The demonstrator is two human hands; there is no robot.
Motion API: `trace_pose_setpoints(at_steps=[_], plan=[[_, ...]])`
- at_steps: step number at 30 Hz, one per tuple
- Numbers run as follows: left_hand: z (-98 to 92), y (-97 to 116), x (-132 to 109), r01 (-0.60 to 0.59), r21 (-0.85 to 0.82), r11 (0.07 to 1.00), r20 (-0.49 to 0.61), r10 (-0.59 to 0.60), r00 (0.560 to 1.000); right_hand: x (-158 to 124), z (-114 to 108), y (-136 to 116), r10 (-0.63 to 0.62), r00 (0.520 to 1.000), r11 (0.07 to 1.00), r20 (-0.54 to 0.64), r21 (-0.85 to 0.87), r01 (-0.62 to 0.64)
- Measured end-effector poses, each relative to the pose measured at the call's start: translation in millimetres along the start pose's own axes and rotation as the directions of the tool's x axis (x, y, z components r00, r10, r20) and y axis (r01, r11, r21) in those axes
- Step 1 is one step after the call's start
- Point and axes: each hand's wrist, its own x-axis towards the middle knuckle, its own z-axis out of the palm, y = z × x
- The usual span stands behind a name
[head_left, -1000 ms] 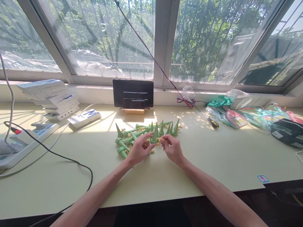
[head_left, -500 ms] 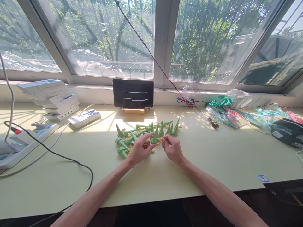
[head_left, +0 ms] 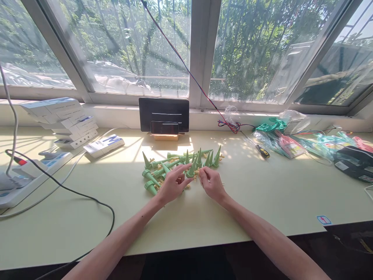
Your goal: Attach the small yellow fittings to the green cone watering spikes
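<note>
A green watering spike is gripped between the thumb and fingers of my left hand, tip pointing up and leaning slightly right. Close to its right side, my right hand is closed in a pinch; what lies between its fingertips is too small to make out. Around both hands lie more green spikes with small yellowish valve pieces. Several spikes, one of them a cone, stand upright behind my right hand, while others lie flat to the left, partly covered by my left hand.
A tablet with a phone stands in a holder at the back. White boxes are stacked back left, near a power strip and cables. Bagged cords and a yellow-black tool lie to the right.
The spike in my left hand tilts a little more to the right. My right hand has shifted very slightly; all else looks the same.
</note>
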Motion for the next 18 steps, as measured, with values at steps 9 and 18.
trace_pose_setpoints(at_steps=[9,18], plan=[[-0.1,0.0,0.0,-0.036,0.022,0.999,0.018,0.036,0.999,0.8,4.3,0.8,0.135,0.989,0.948,0.061,0.283,-0.146],[-0.2,-0.7,1.1,-0.079,0.063,0.995,0.012,0.079,0.997,6.0,1.4,-3.7,0.253,0.952,0.778,0.170,0.550,-0.305]])
